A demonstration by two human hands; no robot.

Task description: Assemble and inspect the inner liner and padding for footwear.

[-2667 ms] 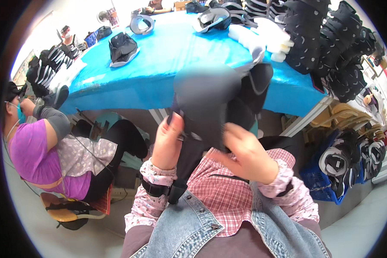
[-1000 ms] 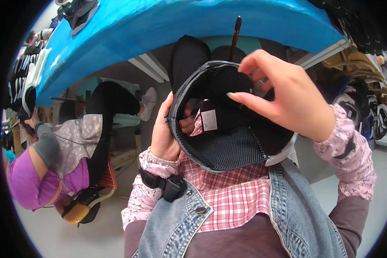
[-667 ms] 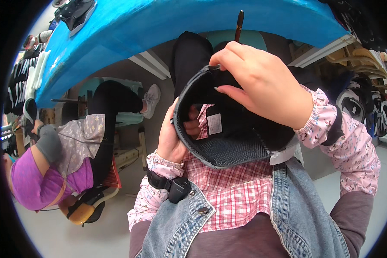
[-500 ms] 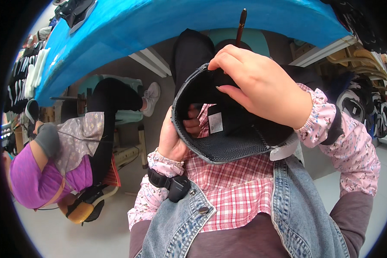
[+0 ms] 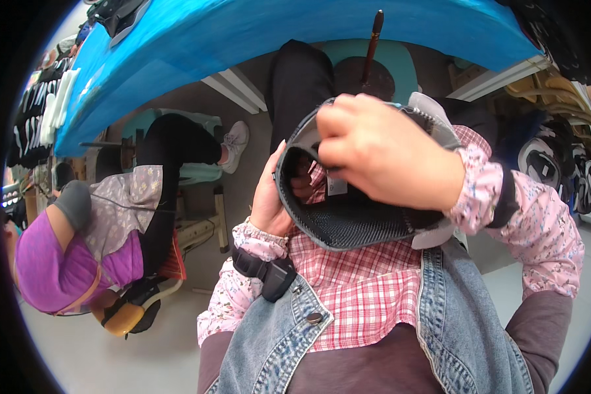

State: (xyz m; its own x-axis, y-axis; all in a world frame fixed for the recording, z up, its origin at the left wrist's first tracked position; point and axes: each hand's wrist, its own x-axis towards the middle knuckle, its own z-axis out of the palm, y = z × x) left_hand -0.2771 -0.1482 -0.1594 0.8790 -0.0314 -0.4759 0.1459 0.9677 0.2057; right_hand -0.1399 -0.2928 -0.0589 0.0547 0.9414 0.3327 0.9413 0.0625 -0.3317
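A dark, mesh-lined fabric piece [image 5: 358, 231], shaped like a wide pouch, is held up in front of me with its mouth facing me. Its exact kind I cannot make out. Inside sits a small white label [image 5: 337, 187], and light grey flaps [image 5: 433, 238] stick out on the right. My left hand [image 5: 269, 202] grips the left side, thumb outside and fingers showing within the opening. Over the mouth, my right hand [image 5: 387, 154] has its fingers closed on the far rim and lining, which is folded inward there; the fingertips are partly hidden.
A blue-covered table [image 5: 256, 39] curves across the far side. Beyond the fabric piece, an upright brown rod [image 5: 373, 49] stands on a round base over a teal seat. A seated co-worker in a purple top [image 5: 72, 262] is at left. Black-and-white goods [image 5: 538, 157] stack up at right.
My right hand has moved slightly left and down into the mouth, its fingers closing on the far edge. That edge now folds inward, and a grey flap shows at the far right.
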